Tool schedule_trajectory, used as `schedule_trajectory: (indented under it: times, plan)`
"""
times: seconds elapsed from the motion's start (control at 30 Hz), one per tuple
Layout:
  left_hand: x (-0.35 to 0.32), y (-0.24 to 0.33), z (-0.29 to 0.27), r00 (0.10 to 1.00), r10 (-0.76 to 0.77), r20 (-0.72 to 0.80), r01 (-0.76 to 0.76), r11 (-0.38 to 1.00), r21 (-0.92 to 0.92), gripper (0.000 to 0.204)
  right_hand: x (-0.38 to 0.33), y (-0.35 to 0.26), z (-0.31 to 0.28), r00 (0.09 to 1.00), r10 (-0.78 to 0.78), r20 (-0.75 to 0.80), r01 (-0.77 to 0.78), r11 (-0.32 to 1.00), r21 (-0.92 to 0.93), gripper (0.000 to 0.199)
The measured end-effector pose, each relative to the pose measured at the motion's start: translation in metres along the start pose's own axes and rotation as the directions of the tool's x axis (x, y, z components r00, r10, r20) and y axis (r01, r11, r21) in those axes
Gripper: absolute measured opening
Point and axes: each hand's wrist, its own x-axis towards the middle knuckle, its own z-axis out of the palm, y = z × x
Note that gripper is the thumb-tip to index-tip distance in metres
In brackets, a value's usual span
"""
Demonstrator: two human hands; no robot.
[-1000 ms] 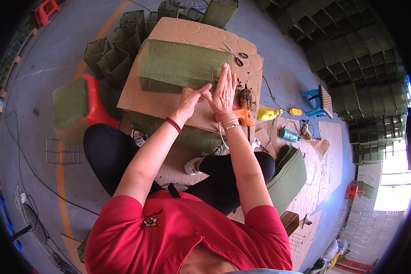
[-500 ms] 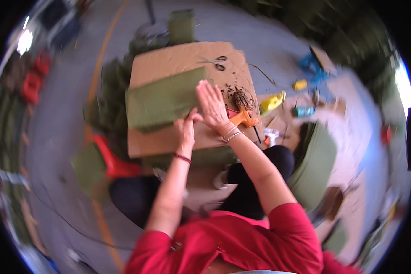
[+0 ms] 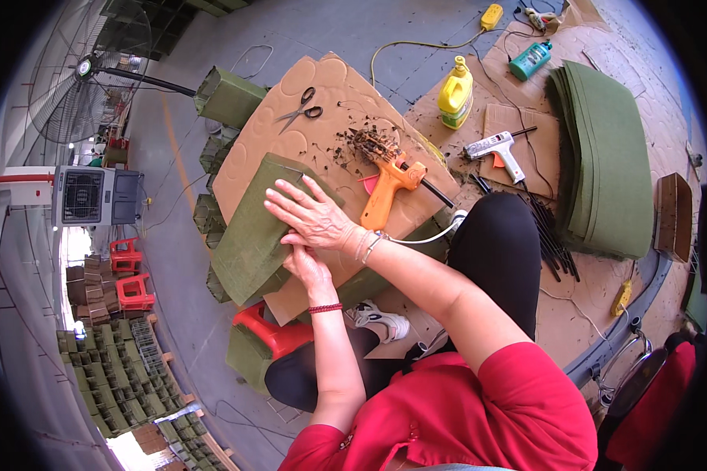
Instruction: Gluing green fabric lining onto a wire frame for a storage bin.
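While yellow bottle (image 3: 455,92) stands aside, right hand (image 3: 313,217) presses green box (image 3: 259,228), fingers spread.

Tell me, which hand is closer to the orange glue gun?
The right hand. It lies flat on the green block, just left of the glue gun. The left hand sits lower, at the block's near edge, farther away.

a flat, olive-green felt-covered box (image 3: 251,231), rectangular and long, is laid slantwise on a brown cardboard sheet (image 3: 322,102), its near right edge being pressed under both hands, its far end reaching past the sheet's left rim.
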Motion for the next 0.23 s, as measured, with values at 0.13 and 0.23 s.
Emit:
schedule_trajectory:
  times: [0.13, 0.23]
  plan:
    - [0.004, -0.0004, -0.0037, 1.0, -0.008, 0.005, 0.008, 1.0, 0.01, 0.042, 0.0022, -0.0016, -0.0036, 1.0, 0.006, 0.004, -0.006, 1.0, 0.029, 0.071]
    - [0.0032, -0.0033, -0.007, 1.0, 0.007, 0.014, -0.007, 1.0, 0.008, 0.043, 0.0008, -0.0017, -0.0039, 1.0, 0.006, 0.019, -0.006, 1.0, 0.025, 0.071]
